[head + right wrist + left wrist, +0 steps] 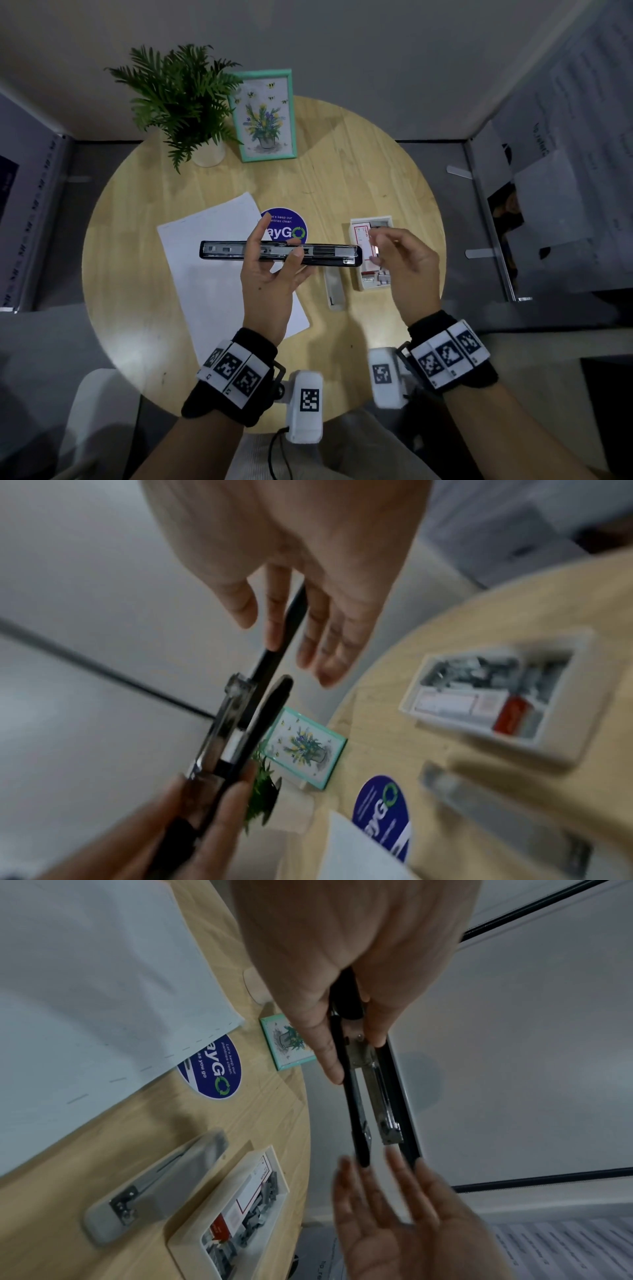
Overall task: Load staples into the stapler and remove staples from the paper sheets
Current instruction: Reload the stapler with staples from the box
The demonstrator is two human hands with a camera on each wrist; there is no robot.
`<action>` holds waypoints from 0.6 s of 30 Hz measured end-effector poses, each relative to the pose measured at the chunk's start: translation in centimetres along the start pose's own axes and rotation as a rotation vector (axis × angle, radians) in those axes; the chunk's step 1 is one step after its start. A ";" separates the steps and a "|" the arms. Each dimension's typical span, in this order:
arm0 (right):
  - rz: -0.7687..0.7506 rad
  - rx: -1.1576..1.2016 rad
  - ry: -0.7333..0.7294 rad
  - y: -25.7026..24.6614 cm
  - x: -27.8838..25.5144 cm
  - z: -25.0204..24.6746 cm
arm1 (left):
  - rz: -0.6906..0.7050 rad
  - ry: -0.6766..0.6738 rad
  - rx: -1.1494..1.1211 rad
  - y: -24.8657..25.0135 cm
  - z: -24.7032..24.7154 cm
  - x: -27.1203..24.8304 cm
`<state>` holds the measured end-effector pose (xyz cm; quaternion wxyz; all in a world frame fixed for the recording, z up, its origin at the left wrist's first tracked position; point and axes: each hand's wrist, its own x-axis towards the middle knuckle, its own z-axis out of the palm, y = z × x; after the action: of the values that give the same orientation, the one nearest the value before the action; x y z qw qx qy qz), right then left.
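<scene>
My left hand [279, 240] pinches a black stapler [281, 253] near its middle and holds it level above the table. The stapler is swung open flat, so its metal staple channel [373, 1096] shows. My right hand [375, 248] is at the stapler's right end with fingers nearly straight; a fingertip [274, 639] touches the black arm. I see nothing held in that hand. White paper sheets [219, 274] lie under the stapler, with a row of staples [78, 1097] along one edge. A white tray [352, 233] of staple boxes and loose strips sits at the right.
A grey flat staple remover [334, 287] lies between the paper and the tray. A potted plant [185, 102] and a framed picture [265, 116] stand at the back of the round wooden table [137, 240]. A blue sticker [291, 226] marks its centre.
</scene>
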<state>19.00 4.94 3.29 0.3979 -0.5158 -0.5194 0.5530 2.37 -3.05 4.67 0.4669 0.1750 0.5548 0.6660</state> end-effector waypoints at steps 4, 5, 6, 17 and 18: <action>0.588 0.519 -0.179 -0.7 0.2 0.9 | -0.017 -0.026 -0.019 0.0 0.7 -0.2; 0.642 0.580 -0.234 -0.8 0.1 1.2 | -0.025 -0.031 -0.019 0.0 0.8 -0.2; 0.654 0.607 -0.261 -0.8 0.1 1.4 | -0.031 -0.038 -0.018 -0.1 0.8 -0.3; 0.565 0.471 -0.242 -0.1 -0.2 2.3 | 0.336 -0.111 0.607 -1.3 -1.2 0.4; 0.565 0.458 -0.230 0.0 -0.2 2.4 | 0.408 -0.149 0.717 -1.6 -1.5 0.6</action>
<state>16.65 4.37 3.11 0.2738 -0.4709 -0.2608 0.7970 1.62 -3.56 2.56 0.2740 0.4804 0.6700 0.4951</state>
